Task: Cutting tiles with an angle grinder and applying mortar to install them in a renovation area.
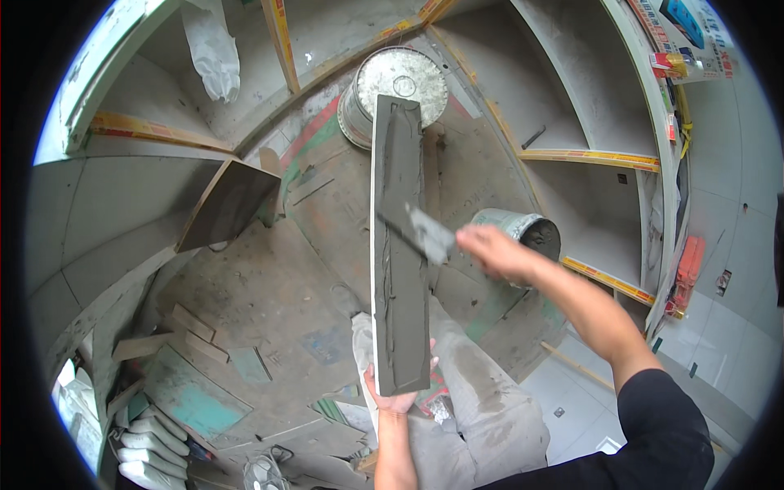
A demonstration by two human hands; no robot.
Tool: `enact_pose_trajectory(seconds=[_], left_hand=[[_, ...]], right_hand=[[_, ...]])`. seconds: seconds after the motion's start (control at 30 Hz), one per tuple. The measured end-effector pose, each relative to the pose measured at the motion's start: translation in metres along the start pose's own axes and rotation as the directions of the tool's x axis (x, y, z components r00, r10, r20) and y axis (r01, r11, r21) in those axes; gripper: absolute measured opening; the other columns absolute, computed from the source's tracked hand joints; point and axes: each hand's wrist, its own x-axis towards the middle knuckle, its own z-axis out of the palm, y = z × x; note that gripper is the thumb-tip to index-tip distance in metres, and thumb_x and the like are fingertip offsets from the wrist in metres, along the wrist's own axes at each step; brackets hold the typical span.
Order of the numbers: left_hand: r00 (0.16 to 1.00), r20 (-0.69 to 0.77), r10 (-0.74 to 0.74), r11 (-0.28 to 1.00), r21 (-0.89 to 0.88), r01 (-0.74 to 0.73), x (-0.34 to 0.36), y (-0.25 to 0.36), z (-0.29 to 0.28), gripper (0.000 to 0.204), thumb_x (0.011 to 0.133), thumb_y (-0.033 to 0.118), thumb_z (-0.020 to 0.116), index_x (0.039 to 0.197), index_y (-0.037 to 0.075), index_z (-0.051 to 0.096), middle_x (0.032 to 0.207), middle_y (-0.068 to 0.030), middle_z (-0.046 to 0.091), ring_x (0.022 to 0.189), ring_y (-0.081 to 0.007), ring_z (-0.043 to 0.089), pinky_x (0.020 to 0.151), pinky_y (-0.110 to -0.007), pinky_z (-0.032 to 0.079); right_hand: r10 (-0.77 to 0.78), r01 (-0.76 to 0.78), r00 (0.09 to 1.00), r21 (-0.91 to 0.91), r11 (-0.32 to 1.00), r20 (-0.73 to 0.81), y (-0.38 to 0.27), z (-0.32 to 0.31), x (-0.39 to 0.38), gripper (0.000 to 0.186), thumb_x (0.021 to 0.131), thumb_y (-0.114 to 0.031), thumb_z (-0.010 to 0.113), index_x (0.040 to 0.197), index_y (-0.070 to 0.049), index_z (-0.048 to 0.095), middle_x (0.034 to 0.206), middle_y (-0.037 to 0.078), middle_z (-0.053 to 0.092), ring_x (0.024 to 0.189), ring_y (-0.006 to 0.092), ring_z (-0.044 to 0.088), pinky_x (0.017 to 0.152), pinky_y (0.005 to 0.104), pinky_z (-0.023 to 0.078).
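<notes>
A long narrow tile strip [404,327] runs away from me, its upper face coated with grey mortar. My left hand [396,398] grips its near end from below, fingers wrapped round the edges. The far end lies over the lid of an upturned-looking round bucket [402,75]; whether it rests there I cannot tell. In my right hand [498,251] is a trowel [430,234], its blade slightly blurred over the middle of the strip. Whether the blade touches the mortar is unclear. A bucket of grey mortar [496,219] stands just beyond my right hand.
White cabinet frames with open compartments [588,196] curve round the far side and right. Tile offcuts [196,335] and a larger greenish board [196,392] lie at left. Stacked bags [151,449] are lower left. A red case [688,265] sits at far right.
</notes>
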Motion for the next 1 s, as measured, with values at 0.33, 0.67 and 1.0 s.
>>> enact_pose_trajectory(seconds=[0.33, 0.67, 1.0], left_hand=[[1.0, -0.005, 0.002, 0.999, 0.05, -0.001, 0.003, 0.001, 0.013, 0.1, 0.097, 0.062, 0.072, 0.181, 0.021, 0.036, 0.185, -0.0176, 0.033, 0.169, -0.0572, 0.021, 0.129, -0.086, 0.019], [1.0, 0.021, -0.005, 0.999, 0.052, 0.004, 0.009, -0.004, 0.019, 0.1, 0.097, 0.06, 0.072, 0.181, 0.019, 0.035, 0.185, -0.0197, 0.031, 0.166, -0.0639, 0.022, 0.124, -0.089, 0.028], [0.991, -0.118, 0.062, 0.998, 0.014, -0.061, -0.025, -0.013, 0.018, 0.086, 0.102, 0.069, 0.066, 0.168, 0.014, 0.056, 0.169, -0.0119, 0.059, 0.151, -0.0374, 0.058, 0.126, -0.06, 0.044]], right_hand=[[-0.409, 0.36, 0.902, -0.28, 0.89, -0.138, 0.068, 0.032, -0.043, 0.034, 0.111, -0.04, 0.071, 0.12, -0.008, 0.072, 0.095, 0.02, 0.075, 0.089, 0.0435, 0.075, 0.079, 0.0481, 0.058], [-0.36, 0.081, 0.631, -0.403, 0.912, -0.688, 0.038, -0.108, 0.175, 0.049, 0.11, -0.052, 0.068, 0.118, -0.004, 0.074, 0.108, 0.03, 0.078, 0.106, 0.0546, 0.073, 0.092, 0.0568, 0.058], [-0.172, 0.105, 0.983, 0.589, 0.801, 0.058, 0.088, 0.048, -0.07, 0.038, 0.122, -0.044, 0.056, 0.117, -0.008, 0.068, 0.07, -0.001, 0.058, 0.05, 0.007, 0.05, 0.046, 0.0251, 0.04]])
